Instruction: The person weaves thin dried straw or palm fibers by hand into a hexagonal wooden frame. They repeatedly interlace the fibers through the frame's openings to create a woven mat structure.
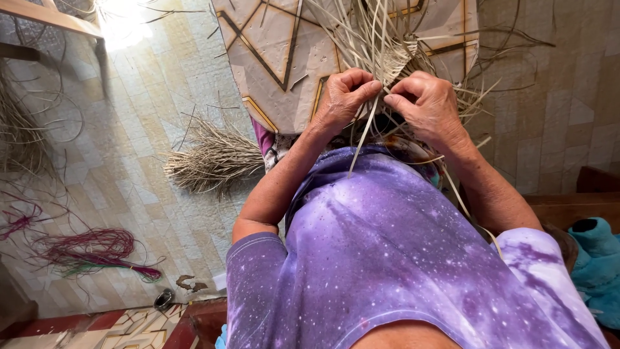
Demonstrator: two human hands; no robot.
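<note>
My left hand (342,97) and my right hand (426,103) meet over my lap, both pinching thin pale straw strips (365,132). The strips belong to a small woven straw piece (387,61) with many loose ends fanning upward. One long strip hangs down from my fingers over my purple shirt (387,252). The weaving lies above a beige patterned board (278,58) in front of my knees.
A bundle of dry straw (213,158) lies on the tiled floor (129,161) to the left. Purple, pink and green dyed strands (90,249) are coiled at lower left. More loose straw (19,129) is at far left. A teal cloth (594,265) lies at right beside wooden furniture (568,203).
</note>
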